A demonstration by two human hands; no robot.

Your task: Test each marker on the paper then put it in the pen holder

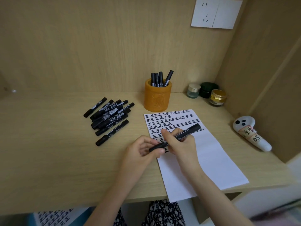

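Note:
A black marker (pixel 189 131) lies slanted above the white paper (pixel 210 154), held between both hands. My right hand (pixel 180 141) grips its barrel, while my left hand (pixel 143 149) pinches the cap end at the lower left. The paper's upper half carries rows of black written characters. Behind the paper stands the orange pen holder (pixel 157 99) with several black markers upright in it. A pile of several black markers (pixel 110 117) lies on the desk to the left.
Three small jars (pixel 206 93) stand in the back right corner. A white controller (pixel 250 132) lies at the right by the side wall. The wooden desk (pixel 57 152) ends at a front edge near my arms. A wall socket (pixel 215 13) sits above.

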